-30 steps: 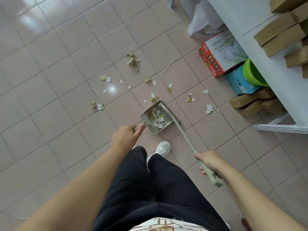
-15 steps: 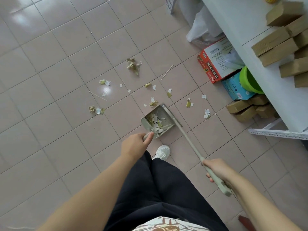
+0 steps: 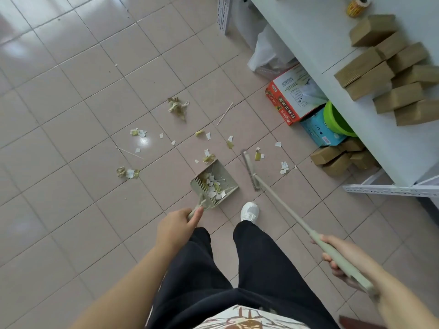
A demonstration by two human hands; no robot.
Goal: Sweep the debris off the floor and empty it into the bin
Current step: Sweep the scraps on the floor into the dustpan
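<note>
My left hand (image 3: 177,225) grips the handle of a beige dustpan (image 3: 215,182) that rests on the tiled floor and holds white and yellowish paper scraps. My right hand (image 3: 337,254) grips the long beige broom handle (image 3: 292,216). The broom head (image 3: 249,169) stands to the right of the pan, apart from it. Scattered debris (image 3: 177,106) lies on the tiles beyond the pan: crumpled wads, paper bits (image 3: 128,173) and thin sticks (image 3: 225,113). No bin is clearly visible.
A white table (image 3: 332,55) with several brown blocks (image 3: 384,77) runs along the right. Under it sit a red-and-white box (image 3: 291,98), a blue box (image 3: 319,131), a green basin (image 3: 337,122), small brown boxes (image 3: 337,157) and a white plastic bag (image 3: 268,53). My white shoe (image 3: 249,211) is near the pan.
The broom head has moved away from the dustpan's right edge to the right. The dustpan stays on the floor in my left hand's grip.
</note>
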